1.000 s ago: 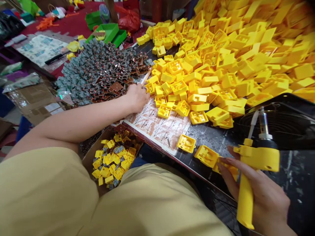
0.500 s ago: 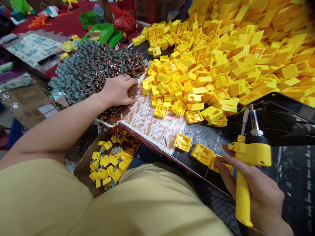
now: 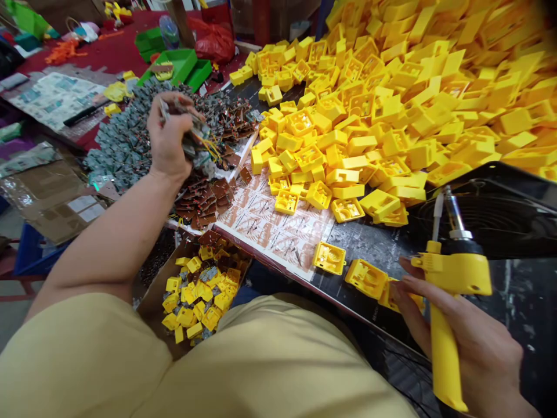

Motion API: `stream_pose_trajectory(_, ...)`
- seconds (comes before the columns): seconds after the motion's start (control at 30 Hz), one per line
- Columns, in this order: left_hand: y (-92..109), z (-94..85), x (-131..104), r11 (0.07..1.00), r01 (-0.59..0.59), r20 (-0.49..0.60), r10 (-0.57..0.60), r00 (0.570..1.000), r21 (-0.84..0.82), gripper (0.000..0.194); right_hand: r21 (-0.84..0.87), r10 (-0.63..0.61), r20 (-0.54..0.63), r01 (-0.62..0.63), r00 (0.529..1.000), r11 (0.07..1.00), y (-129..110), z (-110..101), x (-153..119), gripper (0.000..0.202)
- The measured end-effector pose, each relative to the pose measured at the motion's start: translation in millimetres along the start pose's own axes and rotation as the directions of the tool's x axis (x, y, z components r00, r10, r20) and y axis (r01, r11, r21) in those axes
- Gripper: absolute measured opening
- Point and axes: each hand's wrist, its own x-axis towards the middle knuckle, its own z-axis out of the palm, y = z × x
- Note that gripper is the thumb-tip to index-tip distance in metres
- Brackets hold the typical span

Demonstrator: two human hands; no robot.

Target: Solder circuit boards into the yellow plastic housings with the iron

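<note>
My left hand (image 3: 169, 136) is closed on grey parts with thin yellow wires, above the pile of grey wired parts (image 3: 126, 128). Brown boards (image 3: 206, 200) lie just below it. At the right, my right hand (image 3: 465, 331) holds a yellow soldering iron (image 3: 446, 348), its metal tip pointing up and away. The fingertips of that hand touch the last yellow housing (image 3: 387, 295) in a short row at the table edge. Two more open housings, one in the middle (image 3: 366, 277) and one at the left (image 3: 329, 258), make up the row.
A large heap of yellow housings (image 3: 348, 116) covers the back and right. Below the table edge stands a cardboard box (image 3: 163, 273) with yellow pieces. Green trays (image 3: 178, 62) are at the back, and a black tray (image 3: 513, 180) is at the right.
My left hand has moved left and back from the brown boards onto the grey pile and now holds wired grey parts. My right hand still holds the iron by the housings.
</note>
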Motion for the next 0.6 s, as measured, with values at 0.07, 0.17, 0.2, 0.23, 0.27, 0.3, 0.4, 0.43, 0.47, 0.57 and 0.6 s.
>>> stream_pose_trajectory(0.07,23,3.4,2,0.996,0.028,0.112,-0.018,0.994,-0.086,0.046,-0.016,-0.013,0.003,0.013,1.0,1.0,-1,0,2,0.025)
stream_pose_trajectory(0.17,53,24.6,-9,0.99,0.017,0.436,0.046,0.899,-0.139,0.043,-0.038,-0.033,0.014,0.034,0.999,0.999,-1,1,4,0.024)
stream_pose_trajectory(0.2,60,35.1,-14,0.99,0.012,0.537,0.068,0.841,-0.144,0.043,-0.034,-0.023,0.017,0.023,1.0,0.999,-1,2,4,0.025)
stream_pose_trajectory(0.23,65,45.6,-18,0.989,0.009,0.625,0.086,0.776,-0.147,0.044,-0.024,-0.013,0.019,0.013,1.0,1.0,-1,2,4,0.027)
stream_pose_trajectory(0.27,69,54.9,-21,0.99,-0.002,0.708,0.1,0.699,-0.138,0.047,-0.015,-0.004,0.018,0.004,1.0,1.0,-1,3,4,0.028)
stream_pose_trajectory(0.3,72,61.9,-21,0.993,-0.037,0.776,0.112,0.621,-0.113,0.052,-0.004,-0.001,0.015,0.001,1.0,1.0,0,3,3,0.028)
stream_pose_trajectory(0.4,79,63.8,-10,0.939,-0.333,0.847,0.107,0.52,0.085,0.062,-0.002,-0.017,0.009,0.017,1.0,1.0,2,4,2,0.03)
stream_pose_trajectory(0.43,79,59.4,-4,0.872,-0.448,0.829,0.098,0.551,0.195,0.058,-0.007,-0.019,0.013,0.019,1.0,1.0,3,3,1,0.032)
stream_pose_trajectory(0.47,79,54.0,1,0.784,-0.537,0.803,0.084,0.591,0.313,0.051,-0.012,-0.026,0.013,0.026,1.0,1.0,4,3,1,0.034)
stream_pose_trajectory(0.57,68,44.2,11,0.485,-0.691,0.793,-0.01,0.609,0.536,0.036,-0.021,-0.07,0.011,0.07,0.998,0.997,7,4,1,0.039)
stream_pose_trajectory(0.6,62,45.2,10,0.405,-0.735,0.815,-0.046,0.577,0.543,0.035,-0.02,-0.079,0.011,0.08,0.997,0.997,8,6,1,0.039)
